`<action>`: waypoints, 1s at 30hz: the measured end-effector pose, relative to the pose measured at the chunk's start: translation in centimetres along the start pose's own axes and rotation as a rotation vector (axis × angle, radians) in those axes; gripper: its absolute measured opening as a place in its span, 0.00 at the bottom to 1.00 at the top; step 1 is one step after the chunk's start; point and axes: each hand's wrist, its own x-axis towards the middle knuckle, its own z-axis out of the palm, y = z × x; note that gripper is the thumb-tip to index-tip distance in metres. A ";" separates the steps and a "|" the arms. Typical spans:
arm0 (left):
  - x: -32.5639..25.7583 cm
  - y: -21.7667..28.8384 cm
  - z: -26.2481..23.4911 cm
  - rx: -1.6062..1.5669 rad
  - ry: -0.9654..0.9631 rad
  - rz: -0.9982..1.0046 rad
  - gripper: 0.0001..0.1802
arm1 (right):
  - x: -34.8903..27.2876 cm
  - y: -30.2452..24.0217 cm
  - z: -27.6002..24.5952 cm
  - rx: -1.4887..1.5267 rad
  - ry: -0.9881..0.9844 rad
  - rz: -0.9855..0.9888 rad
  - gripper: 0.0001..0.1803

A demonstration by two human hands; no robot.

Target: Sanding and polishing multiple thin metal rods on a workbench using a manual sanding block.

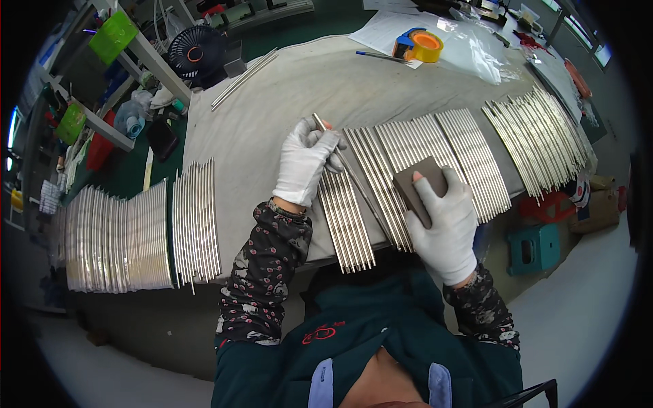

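My left hand (303, 166), in a white glove with some fingertips bare, pinches the upper end of a thin metal rod (362, 189). The rod slants down to the right, over the rods on the table. In my gloved right hand (445, 228) is a brown-grey rectangular block (416, 194) that looks like a sanding block, gripped from its right side above the rods. Below my left hand lies a short row of shiny rods (345, 224). A wider row of rods (469, 149) spreads behind and beside my right hand.
More rods (537, 139) lie at the far right and rows of rods (119, 238) at the left. A few loose rods (243, 78) rest at the back, near a black fan (196, 53). An orange tape roll (426, 46) and a blue pen (381, 56) sit behind. A teal stool (534, 248) stands below.
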 end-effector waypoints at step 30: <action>0.1 -0.6 -0.3 0.001 0.043 0.007 0.10 | 0.3 -3.4 0.0 0.273 -0.130 -0.206 0.29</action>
